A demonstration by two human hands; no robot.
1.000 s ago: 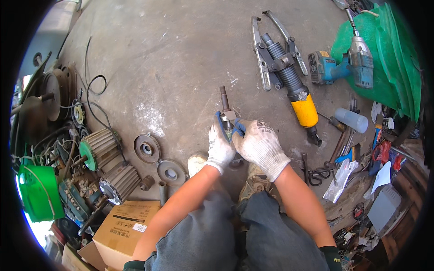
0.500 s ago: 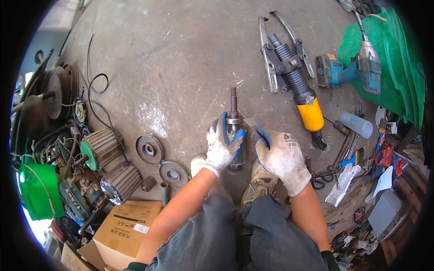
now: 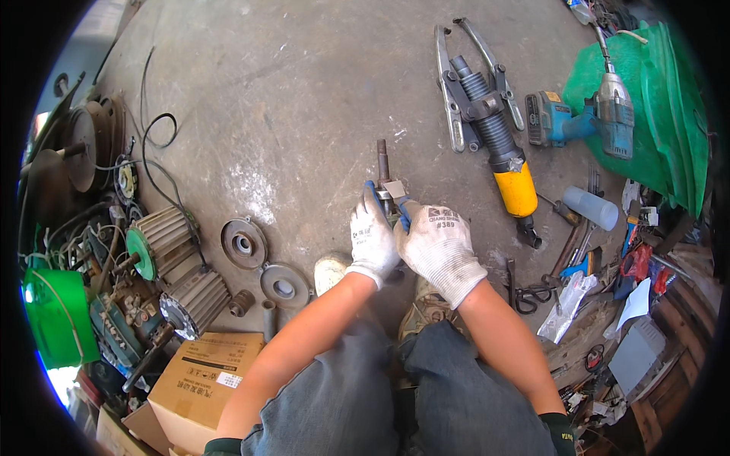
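Note:
Between my shoes stands a motor rotor (image 3: 382, 159), its bare shaft pointing away from me and a bearing on it just beyond my fingers. My left hand (image 3: 372, 242), in a white glove with blue fingertips, is closed on the rotor from the left side. My right hand (image 3: 441, 247), gloved the same way, pinches a small flat grey-brown piece (image 3: 395, 189) and holds it against the shaft by the bearing. What the piece is made of I cannot tell. Both hands cover most of the rotor body.
Two round motor end covers (image 3: 244, 242) lie to the left, near finned motor housings (image 3: 163, 243) and a cardboard box (image 3: 205, 372). A yellow-black hydraulic puller (image 3: 498, 137) lies at the far right, beside a cordless impact wrench (image 3: 582, 121). Hand tools (image 3: 582, 251) clutter the right.
My right hand has moved left, bringing the flat piece onto the shaft by the bearing. My left hand's fingers have drawn together around the rotor. The view has shifted slightly.

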